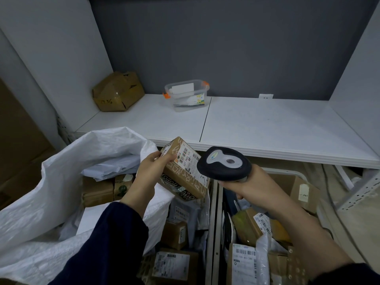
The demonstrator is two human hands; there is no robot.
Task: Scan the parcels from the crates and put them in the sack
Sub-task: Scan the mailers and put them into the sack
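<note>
— Where is the parcel [186, 170]?
— Your left grip [151, 167] holds it, a brown box with its label up, just right of the open mouth of the sack [51, 182], over a crate [210, 219] of parcels.
— And my other side?
— Your right grip [254, 186] is wrapped round the black scanner [224, 163], farther right of the sack, its head just beside the parcel. Beyond the sack runs the white table [267, 128].

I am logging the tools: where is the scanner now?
In the head view the scanner is right of centre, gripped by the right hand, its head beside the parcel that the left hand holds.
</note>
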